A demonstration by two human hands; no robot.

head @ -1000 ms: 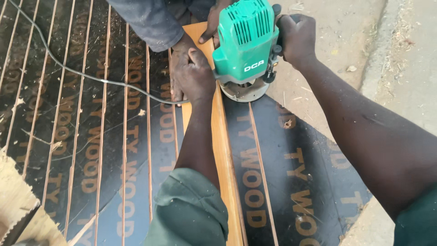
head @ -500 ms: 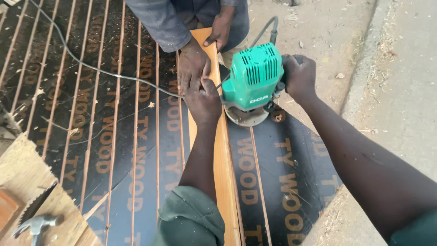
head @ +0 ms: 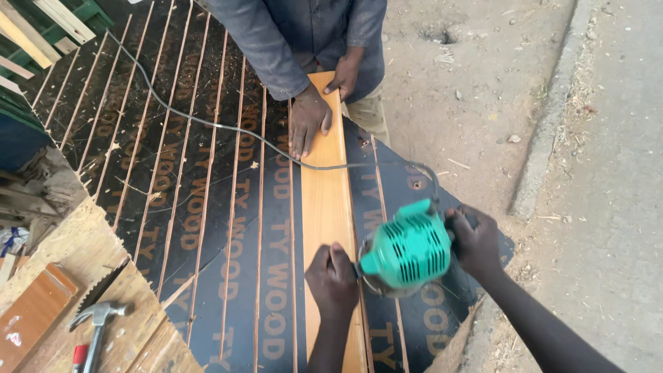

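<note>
A green handheld router (head: 404, 250) sits on the right edge of a long orange-brown wooden plank (head: 324, 193). My left hand (head: 333, 278) grips the router's left handle over the plank. My right hand (head: 474, 240) grips its right handle. The plank lies lengthwise on a dark, slotted plywood sheet (head: 207, 179). At the plank's far end, another person in a grey-blue shirt presses both hands (head: 309, 119) down on it. The router's black cord (head: 228, 128) runs across the sheet to the upper left.
A hammer (head: 97, 321) lies on a chipboard bench (head: 83, 276) at lower left, beside a circular saw blade (head: 100, 293) and a small brown board (head: 31, 314). Green timber frames (head: 48, 21) stand at upper left. Bare dirt ground (head: 539, 103) lies on the right.
The router, held in both my hands, has travelled along the plank toward me, away from the other person's hands. The view has pulled back, showing more of the person and the bench.
</note>
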